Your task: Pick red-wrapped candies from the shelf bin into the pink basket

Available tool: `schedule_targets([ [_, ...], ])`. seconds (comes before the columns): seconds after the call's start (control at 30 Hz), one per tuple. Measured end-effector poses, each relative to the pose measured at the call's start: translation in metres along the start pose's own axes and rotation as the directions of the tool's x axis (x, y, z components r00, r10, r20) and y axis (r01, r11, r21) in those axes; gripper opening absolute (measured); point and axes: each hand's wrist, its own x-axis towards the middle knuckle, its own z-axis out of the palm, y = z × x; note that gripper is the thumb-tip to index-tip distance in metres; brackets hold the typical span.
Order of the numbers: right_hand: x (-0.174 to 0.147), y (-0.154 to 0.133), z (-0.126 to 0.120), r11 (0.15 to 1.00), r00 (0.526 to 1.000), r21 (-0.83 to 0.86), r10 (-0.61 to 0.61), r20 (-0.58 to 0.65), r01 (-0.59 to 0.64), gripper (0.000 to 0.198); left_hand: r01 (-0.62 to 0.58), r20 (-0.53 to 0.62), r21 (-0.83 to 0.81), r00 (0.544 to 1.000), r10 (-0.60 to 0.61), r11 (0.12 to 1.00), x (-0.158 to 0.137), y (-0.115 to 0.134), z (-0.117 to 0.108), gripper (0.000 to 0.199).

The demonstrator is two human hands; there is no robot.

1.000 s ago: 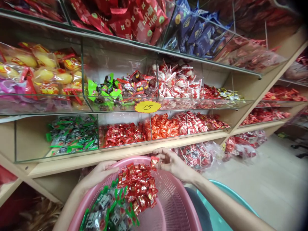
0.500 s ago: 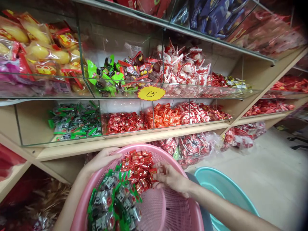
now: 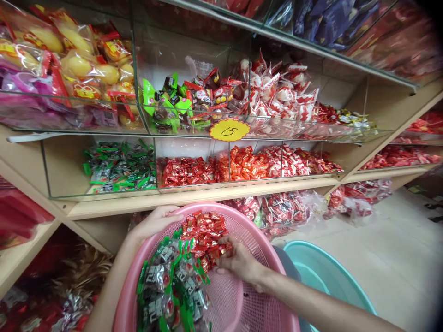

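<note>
A pink plastic basket [image 3: 289,295] with mesh sides is tilted in front of me. My left hand [image 3: 157,223] grips its far left rim, thumb side over the edge. Inside, red-wrapped candies [image 3: 204,233] are heaped at the far side, and green-and-clear packets of candy [image 3: 166,286] fill the left. My right hand [image 3: 238,262] reaches in from the right, its fingers curled round a few red candies at the heap's near right edge. The mesh floor of the basket shows below this hand.
Above the basket, a lower shelf [image 3: 207,196] has glass compartments of green, red and orange candies. A yellow tag [image 3: 230,130] marked 15 hangs from the shelf above. A turquoise tub [image 3: 332,272] stands on the floor at right, near bagged candies [image 3: 289,212].
The view has shifted a little, so shelves and basket sit farther right. My right hand has moved slightly lower at the red candies. My left hand keeps its hold on the rim.
</note>
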Motion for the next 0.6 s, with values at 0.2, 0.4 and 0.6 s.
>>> schedule_targets([
  [0.2, 0.002, 0.010, 0.000, 0.996, 0.993, 0.082, 0.038, -0.111, -0.029, 0.056, -0.002, 0.003, -0.008, 1.000, 0.002, 1.000, 0.000, 0.000, 0.000, 0.027],
  [0.4, 0.010, 0.020, -0.003, 1.000, 0.997, 0.008, -0.016, -0.080, 0.017, 0.048, -0.017, -0.014, 0.007, 1.000, 0.017, 1.000, 0.001, -0.005, 0.000, 0.031],
  [0.6, 0.016, 0.019, 0.001, 0.996, 0.995, -0.091, -0.011, -0.098, 0.002, 0.048, -0.043, -0.060, 0.074, 0.997, 0.048, 0.996, 0.000, -0.002, 0.000, 0.031],
])
